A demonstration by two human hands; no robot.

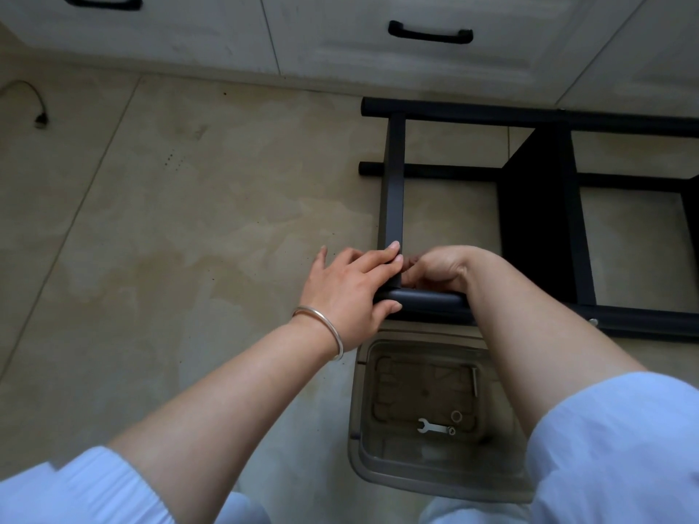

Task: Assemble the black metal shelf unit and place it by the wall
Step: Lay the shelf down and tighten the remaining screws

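Observation:
The black metal shelf unit (537, 206) lies on its side on the tiled floor, its round posts running left to right. My left hand (350, 293) grips the near post's end where a flat crossbar (393, 183) meets it, thumb under the post and fingers over the bar. My right hand (438, 272) is curled just right of that joint, fingertips pressed against the corner; what they pinch is hidden.
A clear plastic tub (427, 421) sits on the floor below the post, holding a small spanner (435, 428), a washer ring and a long bolt. White cabinets with black handles (429, 34) line the far side. A cable end (39, 121) lies at far left.

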